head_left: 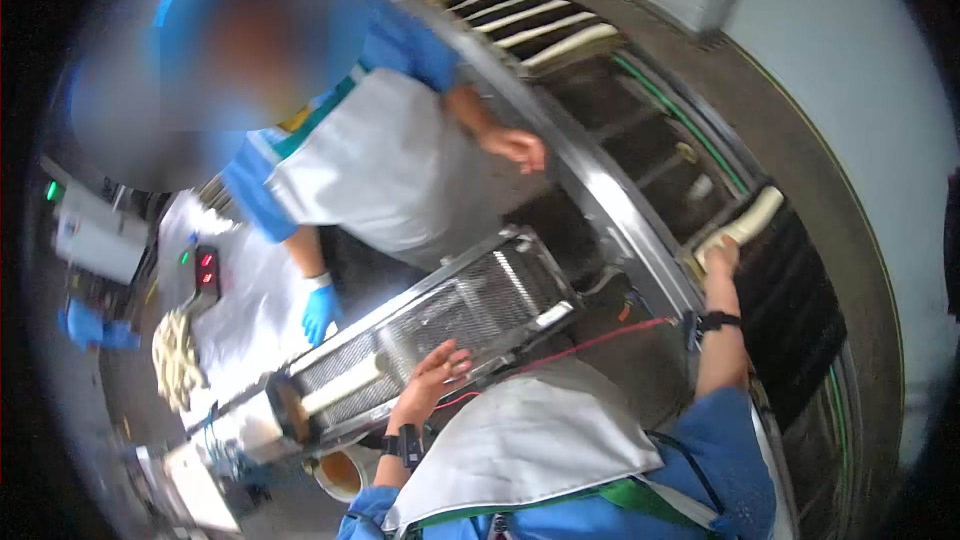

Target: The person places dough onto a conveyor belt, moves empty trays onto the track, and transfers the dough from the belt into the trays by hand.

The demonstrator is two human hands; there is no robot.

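Observation:
My right hand [721, 256] reaches out over the dark conveyor belt [795, 310], its fingers closed on the near end of a long pale dough strip [758, 218]. The strip lies at a slant across the belt. My left hand [440, 368] is held above the near edge of a narrow mesh conveyor [430, 315], fingers apart and nothing in them. Another dough strip [345, 385] rests on that mesh, to the left of my left hand, with one end by the machine outlet [288, 410].
A co-worker in a pale apron [390, 165] stands opposite, one hand blue-gloved [320, 315], one bare [515, 148]. Several dough strips [545, 30] lie farther up the belt. A dough pile [178, 360] sits on the metal table [250, 325]. Below is a bucket [340, 475].

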